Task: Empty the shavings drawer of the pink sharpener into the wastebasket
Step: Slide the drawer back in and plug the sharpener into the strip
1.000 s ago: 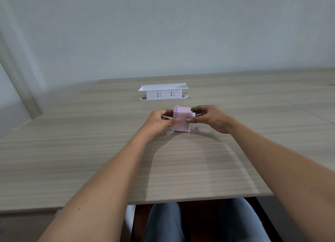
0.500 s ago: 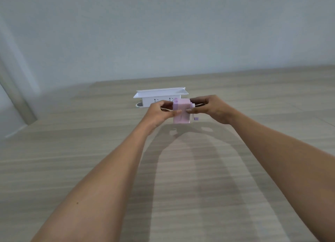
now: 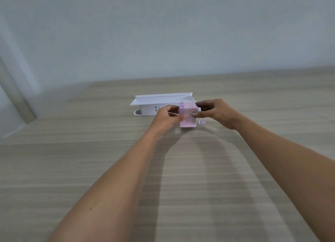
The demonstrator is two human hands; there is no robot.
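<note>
The pink sharpener [image 3: 188,117] is a small boxy block with a crank knob low on its right side. It is held just above the wooden table [image 3: 90,169], near the middle of the view. My left hand [image 3: 165,117] grips its left side with thumb and fingers. My right hand [image 3: 215,111] grips its right side, fingers over the top edge. The shavings drawer cannot be told apart from the body. No wastebasket is in view.
A white power strip box with an open lid [image 3: 163,104] stands on the table right behind the sharpener, its sockets facing me. A pale wall rises behind the table. A window frame or pillar [image 3: 10,89] runs down the left.
Both hands have lifted the sharpener off the table and carried it slightly away from me. My head has tilted up, so the table's near edge and my lap left the view.
</note>
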